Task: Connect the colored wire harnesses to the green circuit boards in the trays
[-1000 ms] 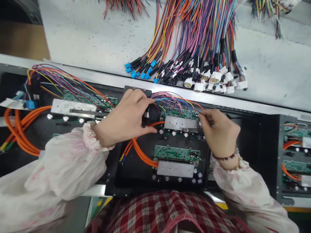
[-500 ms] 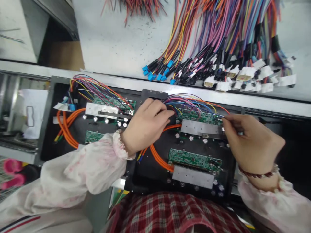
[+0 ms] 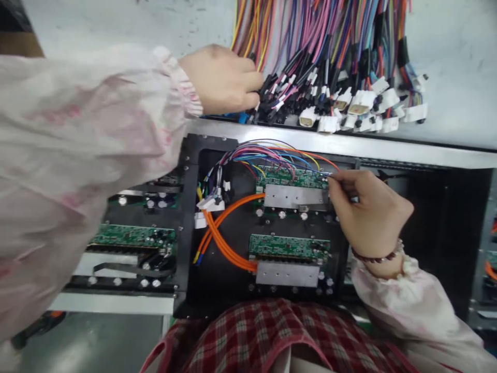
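My right hand is closed in a pinch on a thin wire at the right end of the upper green circuit board. Colored wires arch over this board from a cluster of white connectors at the left of the black housing. Up on the light work surface, my left hand has its fingers curled down at the left edge of the hanging wire harnesses. A blue connector shows just below those fingers; whatever they hold is hidden.
Thick orange cables loop beside the lower circuit board and its metal plate. Another housing with a board lies to the left, partly under my sleeve. A metal rail separates housings from work surface.
My left hand has moved up from the wires beside the upper board to the harnesses. White connectors now show where it was. The right hand keeps its pinch by the board; the view has shifted.
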Motion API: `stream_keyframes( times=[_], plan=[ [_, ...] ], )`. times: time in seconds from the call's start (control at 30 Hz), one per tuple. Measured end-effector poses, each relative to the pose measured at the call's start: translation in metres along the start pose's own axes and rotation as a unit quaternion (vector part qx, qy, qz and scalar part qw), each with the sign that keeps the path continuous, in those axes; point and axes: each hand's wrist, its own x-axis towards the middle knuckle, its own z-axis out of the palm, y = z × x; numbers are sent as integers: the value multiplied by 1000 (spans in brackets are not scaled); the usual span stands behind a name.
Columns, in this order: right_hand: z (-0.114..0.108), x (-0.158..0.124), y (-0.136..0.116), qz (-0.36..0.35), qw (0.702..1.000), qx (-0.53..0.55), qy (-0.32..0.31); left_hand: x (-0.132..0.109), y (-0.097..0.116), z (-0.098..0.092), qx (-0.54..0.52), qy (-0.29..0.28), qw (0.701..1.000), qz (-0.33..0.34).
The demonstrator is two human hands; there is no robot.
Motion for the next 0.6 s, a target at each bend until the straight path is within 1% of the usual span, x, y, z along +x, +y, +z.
stream_keyframes(
  times=[0.07, 0.2, 0.33, 0.47, 0.53, 0.57, 0.6],
  plan=[
    [0, 0, -1, 0, 1000, 5, 5, -4, -9, 4, 7, -10, 1000, 13],
    [-1, 0, -2, 1, 1000, -7, 0, -12, -22, 10, 47, -13, 999, 9],
    [0, -2, -1, -8, 1000, -13, 12, -16, -27, 15, 85, -13, 996, 13],
    [3, -1, -1, 5, 1000, -15, -8, -18, -34, 23, 94, -8, 995, 13],
    [3, 1, -3, 4, 1000, -14, -12, -21, -39, 24, 55, -8, 998, 11],
    [3, 1, -3, 1, 1000, -13, -16, -21, -41, 23, 7, 1, 1000, 0],
    [1, 1, -4, -3, 1000, -13, -18, -21, -41, 20, -66, 47, 996, -31]
  ],
)
